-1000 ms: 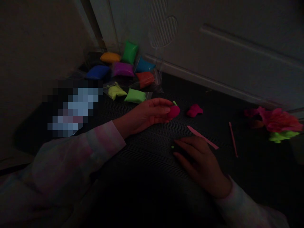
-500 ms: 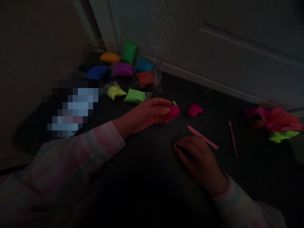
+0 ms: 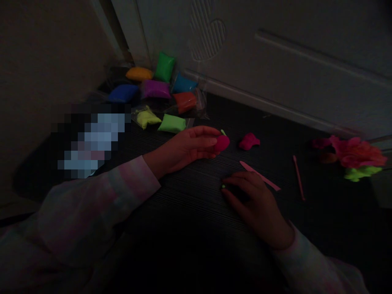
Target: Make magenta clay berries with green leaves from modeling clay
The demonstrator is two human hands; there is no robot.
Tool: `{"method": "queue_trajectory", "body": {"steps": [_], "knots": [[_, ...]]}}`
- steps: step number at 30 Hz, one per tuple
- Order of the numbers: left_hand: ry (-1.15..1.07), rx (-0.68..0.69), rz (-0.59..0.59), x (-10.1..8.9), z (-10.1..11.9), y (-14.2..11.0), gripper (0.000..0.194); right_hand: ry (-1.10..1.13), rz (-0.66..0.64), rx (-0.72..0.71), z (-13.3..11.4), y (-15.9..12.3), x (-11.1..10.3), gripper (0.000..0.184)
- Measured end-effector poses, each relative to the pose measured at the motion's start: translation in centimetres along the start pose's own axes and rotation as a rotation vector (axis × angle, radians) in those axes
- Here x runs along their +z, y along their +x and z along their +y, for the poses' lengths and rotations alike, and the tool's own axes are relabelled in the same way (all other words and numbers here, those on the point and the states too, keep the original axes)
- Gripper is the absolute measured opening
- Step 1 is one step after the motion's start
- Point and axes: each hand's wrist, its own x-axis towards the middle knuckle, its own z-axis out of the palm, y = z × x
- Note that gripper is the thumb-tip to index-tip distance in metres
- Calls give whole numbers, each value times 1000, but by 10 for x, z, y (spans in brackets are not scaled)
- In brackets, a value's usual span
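The scene is dim. My left hand rests on the dark ribbed floor mat, fingers closed round a round pink clay piece with a small green bit on top. My right hand lies palm down, fingertips pinched on a tiny green clay bit. A loose pink clay lump lies just right of the left hand. A flat pink modelling tool lies beside the right hand's knuckles.
Several coloured clay packets lie at the back left by a white door. A thin pink stick tool lies to the right. Pink clay flowers with green leaves sit at the far right. A blurred patch is at left.
My right hand's fingers have drawn in from flat onto the tiny green bit. The left hand has stayed in place with the pink piece.
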Motion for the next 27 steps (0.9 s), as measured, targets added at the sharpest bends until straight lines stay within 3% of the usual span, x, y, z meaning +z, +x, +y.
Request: {"method": "queue_trajectory", "body": {"steps": [20,27], "knots": [[8,-4,5,0,0,0,17,3,16,8,-3,1,0,9],[2,0,1,-1,0,1,17,-37,-23,-31,0,-3,-3,23]]}}
